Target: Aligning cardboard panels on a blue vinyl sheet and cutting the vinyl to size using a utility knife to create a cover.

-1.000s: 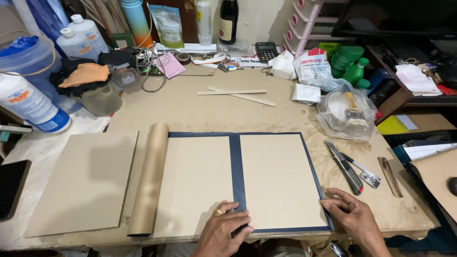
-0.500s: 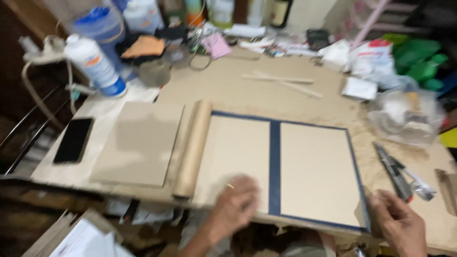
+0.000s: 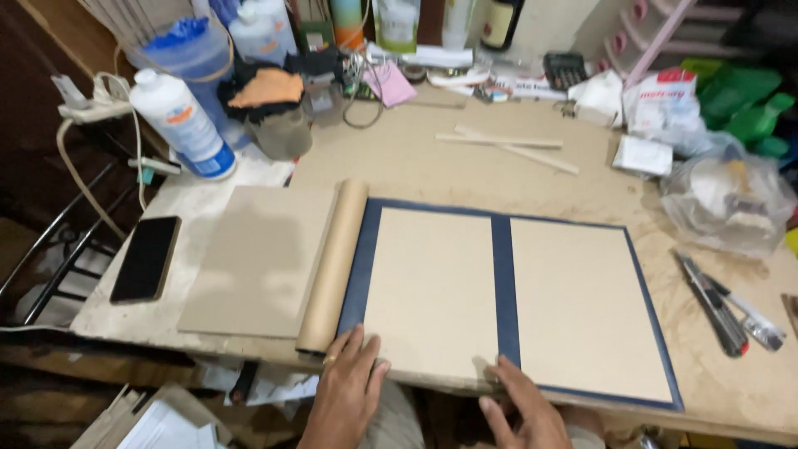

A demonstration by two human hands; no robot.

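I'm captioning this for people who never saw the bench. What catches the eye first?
Two tan boards on a dark blue sheet fill the table's middle, with the left hand and right hand resting at its near edge. A brown paper roll lies along its left side, and a black phone sits far left.

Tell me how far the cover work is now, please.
Done: two beige boards lie on the dark blue sheet, a blue strip between them. In hand: the left hand presses the sheet's near left corner beside the paper roll; the right hand rests on the near edge. Left: the blue margins lie flat, not folded over; the knives lie untouched.
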